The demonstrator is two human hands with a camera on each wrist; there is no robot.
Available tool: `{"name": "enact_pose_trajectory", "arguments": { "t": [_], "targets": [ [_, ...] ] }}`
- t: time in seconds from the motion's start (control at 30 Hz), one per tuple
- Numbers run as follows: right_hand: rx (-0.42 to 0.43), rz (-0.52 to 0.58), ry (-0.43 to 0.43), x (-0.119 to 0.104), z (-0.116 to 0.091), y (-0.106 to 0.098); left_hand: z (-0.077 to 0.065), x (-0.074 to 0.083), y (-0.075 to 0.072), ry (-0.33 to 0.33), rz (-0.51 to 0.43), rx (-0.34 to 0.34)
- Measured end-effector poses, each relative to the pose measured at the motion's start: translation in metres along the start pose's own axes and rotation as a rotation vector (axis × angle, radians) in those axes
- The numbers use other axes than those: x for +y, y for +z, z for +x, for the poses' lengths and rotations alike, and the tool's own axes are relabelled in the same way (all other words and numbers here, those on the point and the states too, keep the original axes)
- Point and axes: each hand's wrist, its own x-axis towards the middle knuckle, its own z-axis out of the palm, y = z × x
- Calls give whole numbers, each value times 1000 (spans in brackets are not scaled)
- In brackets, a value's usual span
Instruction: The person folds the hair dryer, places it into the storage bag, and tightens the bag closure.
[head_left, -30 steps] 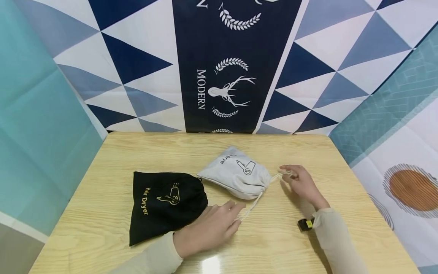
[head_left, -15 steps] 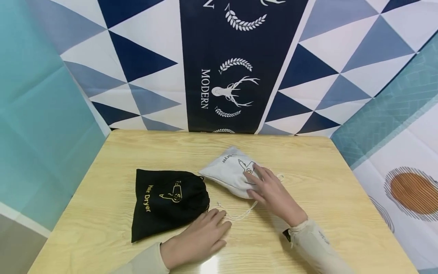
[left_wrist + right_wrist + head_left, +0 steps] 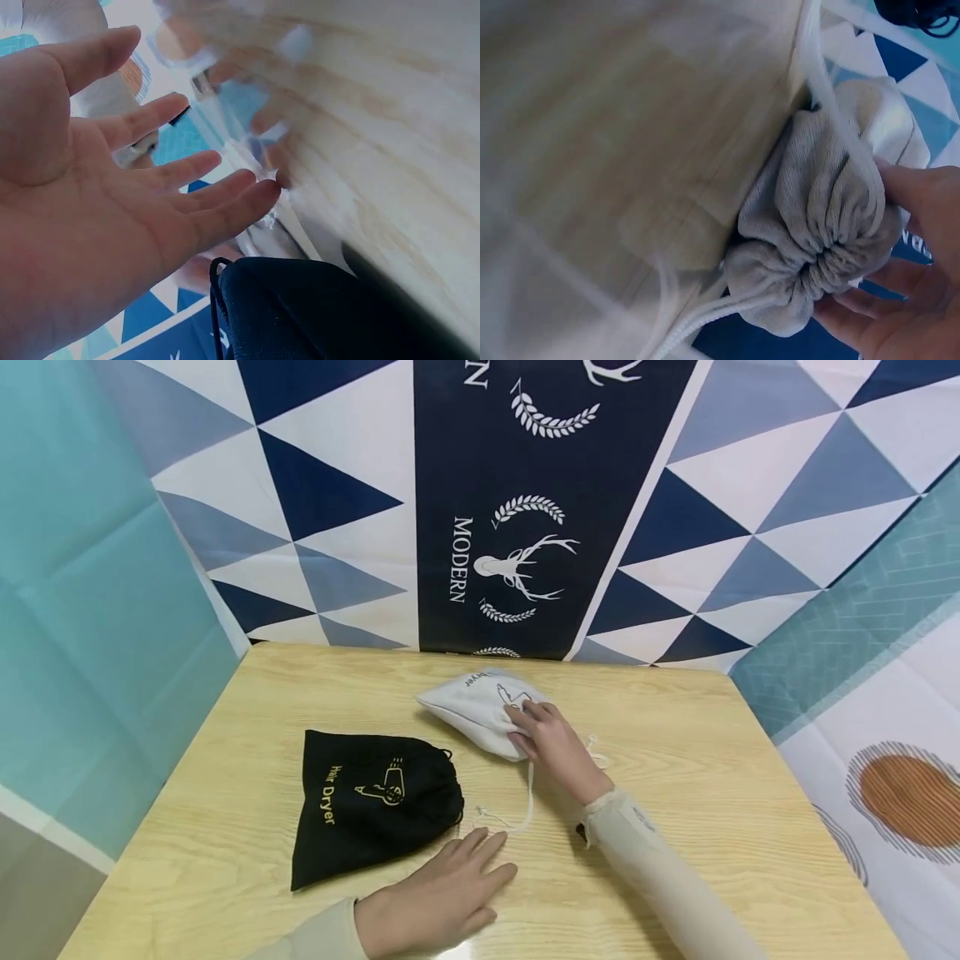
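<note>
My right hand (image 3: 557,748) grips a light grey drawstring pouch (image 3: 469,713) printed with a hair dryer, thumb on one side and fingers on the other. Its gathered mouth (image 3: 821,262) is drawn nearly closed in the right wrist view. White cords (image 3: 531,800) trail from it onto the table. My left hand (image 3: 442,892) hovers low over the table with fingers spread, holding nothing. Just beyond it lies a flat black drawstring pouch (image 3: 352,814) with "Hair Dryer" in gold. In the left wrist view this black pouch (image 3: 292,311) shows below the fingertips.
The wooden table (image 3: 675,793) ends at a patterned cloth wall (image 3: 345,568) behind. Teal cloth (image 3: 90,652) stands to the left, and another patterned cloth (image 3: 862,710) to the right. A small black item (image 3: 581,832) shows beside the right cuff.
Both hands let go of the white cords. My right hand moved left onto the grey pouch, which has shifted back and left. My left hand drew back slightly.
</note>
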Motion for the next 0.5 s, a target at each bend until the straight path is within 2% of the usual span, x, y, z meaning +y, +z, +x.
{"name": "enact_pose_trajectory", "arguments": {
  "t": [0.1, 0.2, 0.33, 0.43, 0.5],
  "targets": [
    [-38, 8, 2, -7, 11, 7, 1, -2, 1, 19, 1, 30],
    [-88, 19, 49, -15, 7, 8, 2, -6, 0, 41, 1, 110],
    [-90, 9, 104, -22, -23, -6, 5, -17, -11, 29, 49, 259],
    [-28, -25, 104, -24, -52, -19, 7, -29, -26, -44, 144, 350],
    [6, -50, 106, -25, -72, -26, 8, -39, -33, -108, 197, 386]
  ]
}}
